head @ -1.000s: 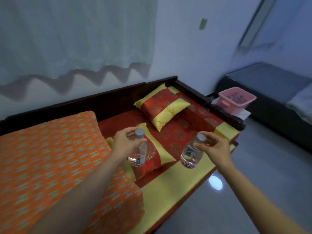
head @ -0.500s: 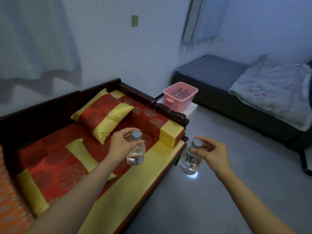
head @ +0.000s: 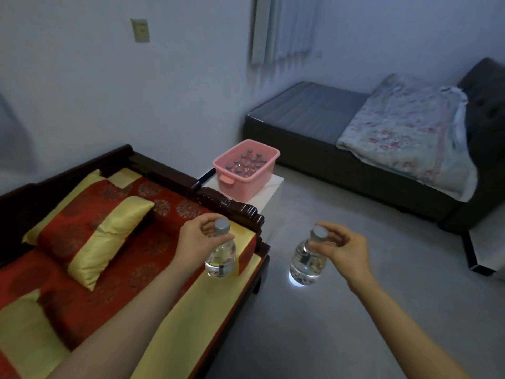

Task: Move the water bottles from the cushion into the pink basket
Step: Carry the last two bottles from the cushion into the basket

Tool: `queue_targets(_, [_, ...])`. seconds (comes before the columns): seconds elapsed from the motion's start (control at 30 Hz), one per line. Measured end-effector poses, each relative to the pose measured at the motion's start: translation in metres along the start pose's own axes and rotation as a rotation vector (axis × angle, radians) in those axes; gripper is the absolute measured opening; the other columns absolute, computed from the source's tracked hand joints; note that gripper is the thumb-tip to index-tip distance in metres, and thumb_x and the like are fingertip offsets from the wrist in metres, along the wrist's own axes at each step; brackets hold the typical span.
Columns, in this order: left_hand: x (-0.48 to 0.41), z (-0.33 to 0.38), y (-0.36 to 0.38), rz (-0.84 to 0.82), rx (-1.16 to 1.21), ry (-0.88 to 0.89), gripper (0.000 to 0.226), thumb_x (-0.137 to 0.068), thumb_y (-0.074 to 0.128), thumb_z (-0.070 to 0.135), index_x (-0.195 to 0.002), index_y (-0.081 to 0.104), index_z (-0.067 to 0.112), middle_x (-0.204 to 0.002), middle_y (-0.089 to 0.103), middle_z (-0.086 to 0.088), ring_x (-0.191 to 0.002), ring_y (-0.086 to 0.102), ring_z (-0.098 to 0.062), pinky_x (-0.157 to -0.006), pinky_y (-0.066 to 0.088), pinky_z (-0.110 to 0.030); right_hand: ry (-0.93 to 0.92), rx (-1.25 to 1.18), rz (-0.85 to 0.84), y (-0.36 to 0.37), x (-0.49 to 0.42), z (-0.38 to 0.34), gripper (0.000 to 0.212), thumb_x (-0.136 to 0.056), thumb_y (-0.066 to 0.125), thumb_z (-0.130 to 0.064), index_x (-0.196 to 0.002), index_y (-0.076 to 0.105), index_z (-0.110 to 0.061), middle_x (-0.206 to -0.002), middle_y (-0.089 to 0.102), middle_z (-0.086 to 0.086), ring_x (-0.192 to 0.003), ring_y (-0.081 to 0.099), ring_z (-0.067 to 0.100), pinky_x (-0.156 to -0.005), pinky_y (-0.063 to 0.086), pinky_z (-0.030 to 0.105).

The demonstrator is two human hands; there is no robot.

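Note:
My left hand (head: 198,236) grips a clear water bottle (head: 220,258) with a grey cap by its neck, held upright over the bench's right end. A second water bottle (head: 307,259) hangs upright over the floor from my right hand (head: 344,248), which pinches it at the cap. The pink basket (head: 247,181) stands on a low white table beyond the bench's armrest, well ahead of both hands. It holds several upright bottles with grey caps. A red and yellow cushion (head: 90,228) lies on the bench to the left of my left arm.
The dark wooden bench (head: 229,203) with red and yellow upholstery fills the left side. A dark daybed (head: 314,116) with a floral blanket (head: 404,132) runs along the right wall. Grey floor (head: 314,324) lies between them. The white table (head: 269,190) carries the basket.
The view has swung right and closer to the basket, which now sits larger and nearer the middle. Both hands keep the same grip on their bottles.

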State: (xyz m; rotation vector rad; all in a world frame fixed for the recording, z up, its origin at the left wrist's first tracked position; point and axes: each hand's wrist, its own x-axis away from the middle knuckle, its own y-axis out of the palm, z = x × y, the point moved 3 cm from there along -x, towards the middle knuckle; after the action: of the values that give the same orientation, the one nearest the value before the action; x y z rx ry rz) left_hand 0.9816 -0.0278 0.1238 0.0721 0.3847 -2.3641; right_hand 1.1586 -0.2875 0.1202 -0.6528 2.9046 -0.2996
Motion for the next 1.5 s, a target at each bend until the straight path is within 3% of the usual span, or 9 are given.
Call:
queue_targets(0.27, [-0.167, -0.005, 0.08, -0.04, 0.016, -0.013, 0.044, -0.057, 0.088, 0.007, -0.097, 0.069, 0.013, -0.091, 0.074, -0.001, -0.085, 0.069, -0.011, -0.074, 0.055, -0.018, -0.001, -0.026, 0.076, -0.026, -0.158, 0.009, 0.046, -0.059, 0.084, 0.003, -0.095, 0.073, -0.023, -0.081, 0.075, -0.012, -0.076, 0.071, 0.003, -0.067, 0.054, 0.014])
queue_targets(0.43, [-0.253, 0.006, 0.131, -0.058, 0.04, -0.013, 0.045, -0.056, 0.087, 0.007, -0.088, 0.067, 0.031, -0.086, 0.073, 0.01, -0.084, 0.07, -0.005, -0.072, 0.055, -0.017, -0.015, -0.03, 0.094, -0.053, -0.245, 0.009, 0.048, -0.059, 0.083, 0.005, -0.09, 0.071, -0.03, -0.08, 0.074, -0.014, -0.077, 0.071, 0.002, -0.068, 0.055, 0.014])
queue_targets(0.57, [-0.323, 0.005, 0.169, -0.039, 0.061, -0.037, 0.044, -0.055, 0.088, 0.006, -0.086, 0.068, 0.03, -0.084, 0.075, 0.012, -0.085, 0.07, -0.004, -0.072, 0.055, -0.015, -0.041, -0.003, 0.087, -0.077, -0.324, 0.021, 0.048, -0.059, 0.084, 0.004, -0.091, 0.072, -0.029, -0.079, 0.075, -0.017, -0.077, 0.071, 0.003, -0.069, 0.055, 0.014])
queue_targets(0.93, [-0.478, -0.019, 0.237, 0.21, 0.077, -0.16, 0.052, -0.056, 0.089, 0.011, -0.103, 0.068, 0.015, -0.096, 0.074, -0.003, -0.091, 0.07, -0.018, -0.08, 0.057, -0.031, -0.132, 0.099, -0.129, -0.097, -0.55, 0.039, 0.048, -0.061, 0.084, -0.003, -0.091, 0.068, -0.037, -0.088, 0.073, -0.012, -0.083, 0.069, 0.002, -0.072, 0.056, 0.017])
queue_targets(1.1, [-0.522, -0.039, 0.226, 0.289, -0.005, -0.158, 0.044, -0.05, 0.091, 0.021, -0.087, 0.07, 0.031, -0.082, 0.075, 0.013, -0.076, 0.07, -0.006, -0.072, 0.055, -0.026, -0.146, 0.079, -0.243, -0.058, -0.623, 0.045, 0.044, -0.063, 0.083, -0.003, -0.097, 0.069, -0.028, -0.094, 0.072, -0.007, -0.088, 0.069, 0.006, -0.078, 0.055, 0.025])
queue_targets(1.2, [-0.546, -0.061, 0.214, 0.333, -0.059, -0.156, 0.044, -0.053, 0.091, 0.02, -0.085, 0.069, 0.04, -0.083, 0.074, 0.016, -0.079, 0.07, -0.007, -0.075, 0.055, -0.028, -0.137, 0.067, -0.307, -0.02, -0.662, 0.054, 0.046, -0.062, 0.083, 0.0, -0.091, 0.07, -0.033, -0.09, 0.074, -0.008, -0.085, 0.07, 0.007, -0.075, 0.055, 0.022])
queue_targets(1.43, [-0.606, -0.111, 0.183, 0.445, -0.052, -0.199, 0.043, -0.051, 0.091, 0.02, -0.081, 0.07, 0.042, -0.081, 0.074, 0.015, -0.076, 0.068, -0.002, -0.065, 0.053, -0.014, -0.141, 0.115, -0.498, 0.089, -0.735, 0.072, 0.049, -0.058, 0.086, -0.004, -0.084, 0.069, -0.042, -0.087, 0.074, -0.013, -0.084, 0.071, 0.007, -0.073, 0.057, 0.025])
queue_targets(1.5, [-0.621, -0.12, 0.176, 0.461, -0.055, -0.207, 0.043, -0.053, 0.091, 0.014, -0.081, 0.07, 0.039, -0.083, 0.074, 0.008, -0.081, 0.069, -0.01, -0.069, 0.055, -0.02, -0.153, 0.119, -0.555, 0.116, -0.753, 0.068, 0.045, -0.059, 0.086, -0.007, -0.084, 0.069, -0.04, -0.086, 0.073, -0.012, -0.084, 0.07, 0.007, -0.073, 0.057, 0.025])
